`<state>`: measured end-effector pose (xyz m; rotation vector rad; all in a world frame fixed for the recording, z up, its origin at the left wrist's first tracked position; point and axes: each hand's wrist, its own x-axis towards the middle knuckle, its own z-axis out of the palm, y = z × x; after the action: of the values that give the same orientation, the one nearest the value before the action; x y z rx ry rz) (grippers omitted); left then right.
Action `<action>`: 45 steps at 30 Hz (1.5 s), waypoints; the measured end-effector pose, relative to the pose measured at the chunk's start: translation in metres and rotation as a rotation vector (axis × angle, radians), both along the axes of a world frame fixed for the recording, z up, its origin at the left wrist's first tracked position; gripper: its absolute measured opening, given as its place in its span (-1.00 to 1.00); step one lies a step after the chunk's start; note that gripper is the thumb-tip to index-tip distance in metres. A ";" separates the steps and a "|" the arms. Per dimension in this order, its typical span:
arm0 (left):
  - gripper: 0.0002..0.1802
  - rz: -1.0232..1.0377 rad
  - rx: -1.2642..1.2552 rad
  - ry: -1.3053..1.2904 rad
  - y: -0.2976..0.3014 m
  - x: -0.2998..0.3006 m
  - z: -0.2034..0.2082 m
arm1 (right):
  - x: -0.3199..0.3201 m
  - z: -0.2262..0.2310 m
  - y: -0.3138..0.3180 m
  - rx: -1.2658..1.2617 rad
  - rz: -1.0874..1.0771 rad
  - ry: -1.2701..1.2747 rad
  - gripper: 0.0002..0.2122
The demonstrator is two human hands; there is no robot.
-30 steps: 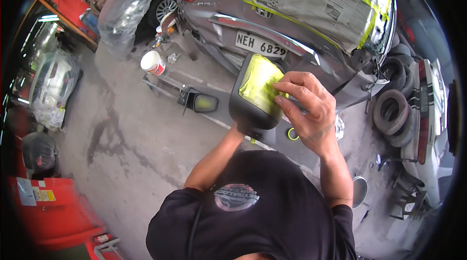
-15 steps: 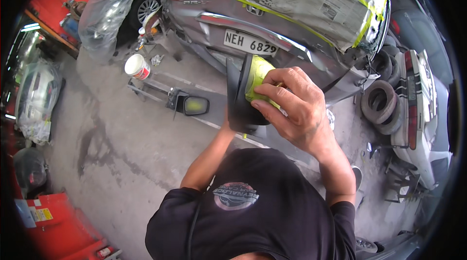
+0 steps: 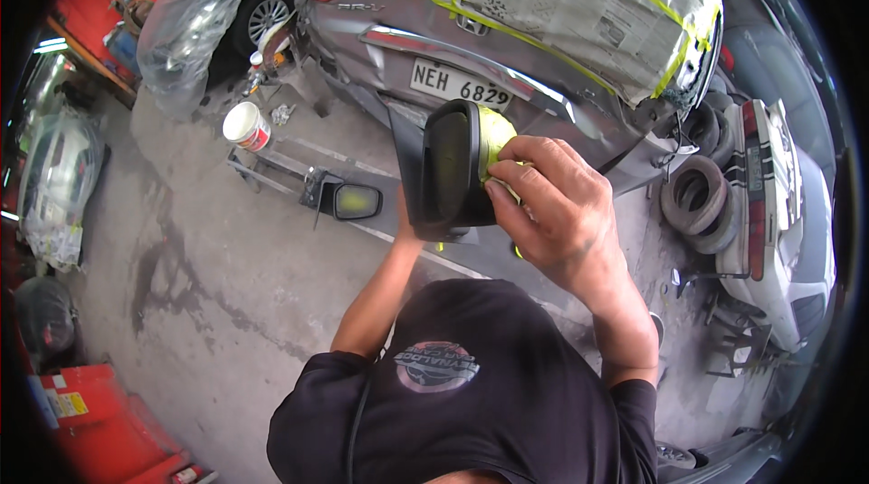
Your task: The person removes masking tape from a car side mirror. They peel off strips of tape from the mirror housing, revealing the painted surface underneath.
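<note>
In front of my chest a black car side mirror is held up, its dark glass facing left. Yellow-green masking tape covers the outer back of its housing. My left hand supports the mirror from behind and below; its fingers are hidden. At the taped side, my right hand pinches thumb and fingertips together against the tape. A small bit of the same yellow-green shows under that hand. Farther off, a second side mirror with a yellow-green patch on its glass rests on a low stand.
Ahead is a grey car with its rear window papered over. A white bucket stands by the stand's metal frame. Stacked tyres and a white bumper lie right. Plastic-wrapped parts stand left, a red panel lower left.
The side mirror has turned, so more of its dark glass shows and less of the taped back. My right hand stays pinched at the tape, slightly lower. The whole view has shifted a little.
</note>
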<state>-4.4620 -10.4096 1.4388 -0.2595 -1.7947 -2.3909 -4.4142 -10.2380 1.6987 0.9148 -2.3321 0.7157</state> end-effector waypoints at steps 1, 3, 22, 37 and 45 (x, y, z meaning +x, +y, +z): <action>-0.58 0.020 -0.001 -0.014 -0.001 0.001 0.001 | 0.002 0.001 -0.002 0.009 -0.009 -0.006 -0.80; -0.61 0.057 -0.026 -0.034 -0.006 -0.001 0.001 | 0.006 0.002 -0.006 0.047 -0.027 0.024 -0.81; -0.63 0.056 0.061 0.016 -0.018 0.009 -0.015 | 0.003 -0.014 -0.025 -0.040 -0.039 0.084 -0.80; -0.59 0.042 -0.162 0.050 -0.008 0.025 -0.027 | 0.010 -0.015 -0.001 -0.196 0.071 -0.198 -0.80; -0.54 -0.162 -0.119 0.071 0.001 0.017 -0.028 | 0.004 -0.016 0.007 -0.213 0.031 -0.205 -0.85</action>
<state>-4.4452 -10.4091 1.4113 -0.5157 -1.9551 -2.3469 -4.4102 -10.2307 1.6825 0.8163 -2.3611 1.0927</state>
